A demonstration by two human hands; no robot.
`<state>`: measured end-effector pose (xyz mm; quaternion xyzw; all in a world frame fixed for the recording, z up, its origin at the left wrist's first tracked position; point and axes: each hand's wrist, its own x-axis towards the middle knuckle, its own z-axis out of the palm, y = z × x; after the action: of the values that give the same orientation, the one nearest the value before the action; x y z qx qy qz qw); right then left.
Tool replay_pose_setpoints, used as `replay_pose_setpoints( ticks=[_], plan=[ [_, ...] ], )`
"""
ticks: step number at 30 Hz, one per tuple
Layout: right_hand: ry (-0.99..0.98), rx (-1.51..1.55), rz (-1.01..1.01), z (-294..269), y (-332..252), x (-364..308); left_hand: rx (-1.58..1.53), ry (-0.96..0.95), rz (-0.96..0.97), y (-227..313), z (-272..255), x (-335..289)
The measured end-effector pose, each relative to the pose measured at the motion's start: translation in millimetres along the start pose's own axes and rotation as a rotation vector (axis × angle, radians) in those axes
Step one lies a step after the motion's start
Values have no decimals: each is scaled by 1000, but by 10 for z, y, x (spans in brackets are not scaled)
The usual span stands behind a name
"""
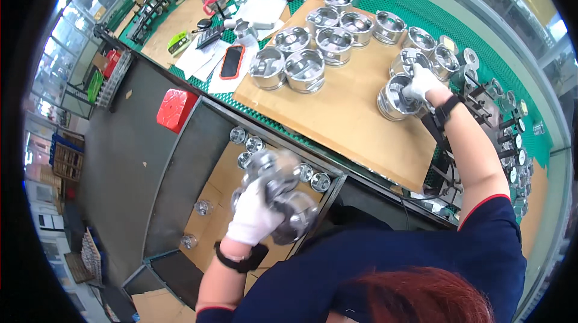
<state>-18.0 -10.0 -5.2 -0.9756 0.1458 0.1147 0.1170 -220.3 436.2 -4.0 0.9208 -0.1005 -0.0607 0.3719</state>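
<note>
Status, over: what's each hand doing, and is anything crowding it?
Left hand: holding shiny pistons, motion-blurred, over the bin. Right hand: touching a metal piston on the cardboard sheet. Neighbouring piston close behind it.

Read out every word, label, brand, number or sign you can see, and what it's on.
Nothing is legible.
White paper sheets: any print too small.
Round white dial gauges: markings too small.
Silver cylindrical metal parts: no readable marks.
Orange-cased black phone: no readable text.

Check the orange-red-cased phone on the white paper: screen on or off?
Looks off: the phone lies face up, dark, with nothing lit visible.
</note>
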Motion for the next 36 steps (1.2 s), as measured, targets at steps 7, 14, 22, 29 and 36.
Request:
replay_pose_setpoints(
  ticks=[7, 14, 22, 29, 36],
  plan=[
    [63, -193, -109, 207, 226, 373, 262, -325, 141, 1005, 542, 1690],
    [13, -241, -232, 176, 436, 326, 477, -261, 236, 1350, 1322, 2807],
    [89, -198, -267, 153, 618, 375, 265, -43, 330, 1398, 1434, 3069],
    [343, 298, -775, 225, -221, -1280, -58, 147, 521, 134, 785, 1327],
    [143, -156, -702, 1690, -632, -1610, 107, -190, -603, -2061, 766, -1424]
  ],
)
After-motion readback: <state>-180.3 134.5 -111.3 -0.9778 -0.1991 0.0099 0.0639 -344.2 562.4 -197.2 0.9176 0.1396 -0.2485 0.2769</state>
